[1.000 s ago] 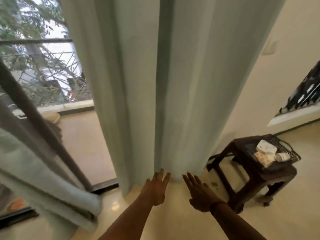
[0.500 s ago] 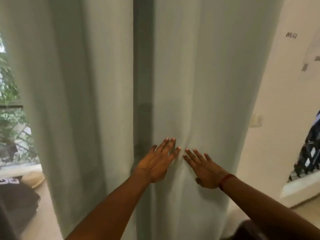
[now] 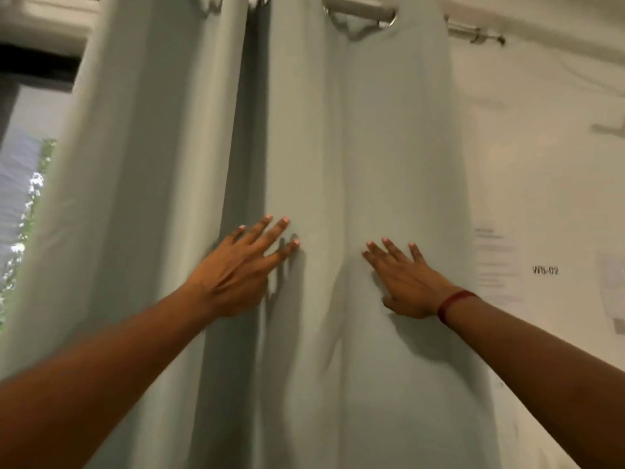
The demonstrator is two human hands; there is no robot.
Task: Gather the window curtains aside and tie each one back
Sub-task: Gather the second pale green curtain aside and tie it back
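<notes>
A pale green curtain [image 3: 338, 137] hangs in long folds from rings on a metal rod [image 3: 466, 28] near the ceiling, gathered toward the right side of the window. My left hand [image 3: 240, 265] lies flat on the fabric beside a dark fold, fingers spread. My right hand [image 3: 406, 275], with a red band at the wrist, presses flat on the curtain further right, fingers apart. Neither hand grips the cloth. No tie-back is visible.
A white wall [image 3: 548, 164] stands right of the curtain, with paper notices [image 3: 497, 262] and a "WS-02" label [image 3: 545, 269] on it. At the left edge, a strip of window [image 3: 23, 204] shows greenery outside under a dark frame.
The view has tilted up from the floor and stool to the curtain top and rod. Both hands rose along the fabric and moved further apart, staying flat on it.
</notes>
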